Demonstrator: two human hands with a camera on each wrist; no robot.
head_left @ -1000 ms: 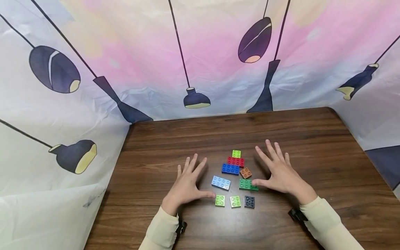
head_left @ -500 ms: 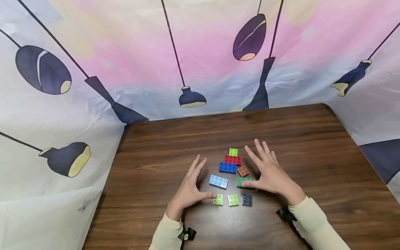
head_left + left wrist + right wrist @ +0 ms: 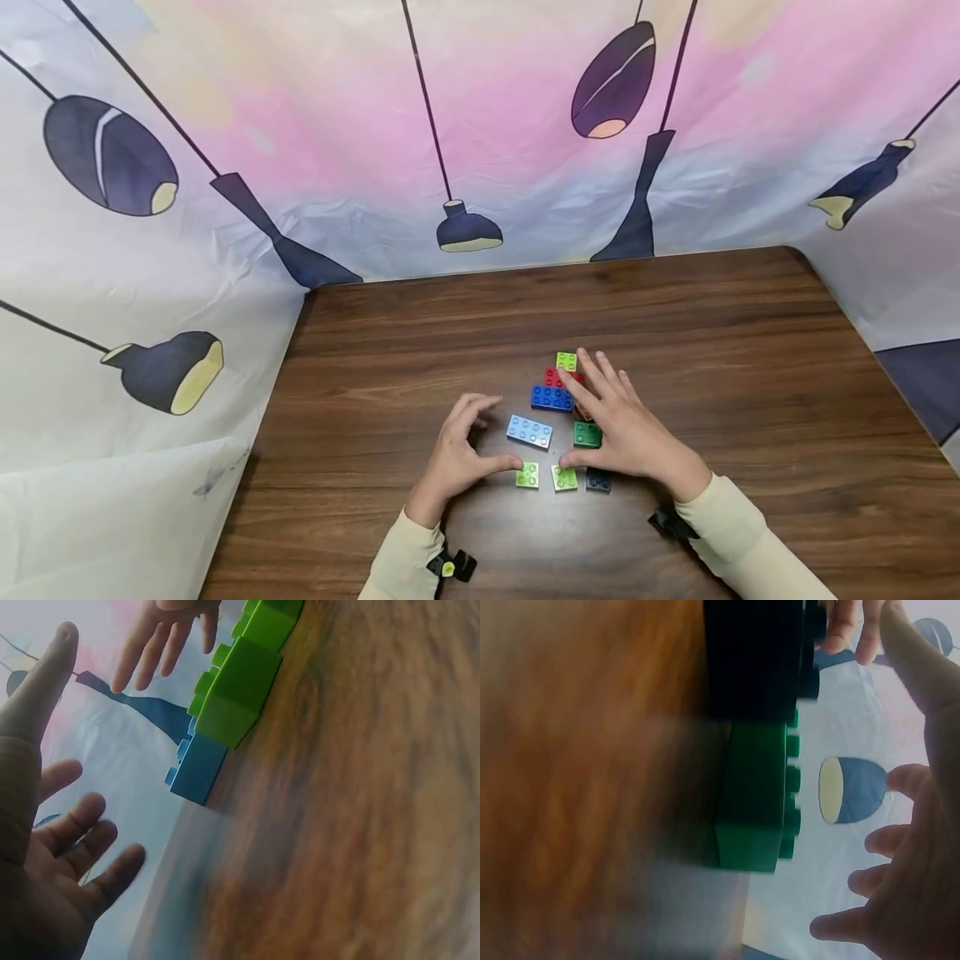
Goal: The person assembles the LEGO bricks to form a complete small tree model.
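Note:
My left hand (image 3: 459, 446) hovers left of the bricks, fingers bent and holding nothing, its thumb tip right at a lime brick (image 3: 527, 475). Beyond that lies a light blue brick (image 3: 529, 432). My right hand (image 3: 630, 429) spreads over the right side of the group, with nothing gripped. Its thumb overlaps the top of a second lime brick (image 3: 564, 478). Partly covered by this hand are a green brick (image 3: 587, 434), a black brick (image 3: 597, 481) and a red brick (image 3: 553, 377); an orange-brown one is mostly hidden. In the right wrist view the fingers stand above the green brick (image 3: 751, 799).
At the far end of the group lie a blue brick (image 3: 552, 398) and a small yellow-green brick (image 3: 566, 361). The wooden table (image 3: 420, 333) ends at a cloth backdrop (image 3: 337, 125) printed with lamps, along the back and both sides.
My right hand has moved left over the bricks, from beside them. The left hand's fingers have bent more and it has edged slightly right. The bricks keep their arrangement; the head view shifts slightly.

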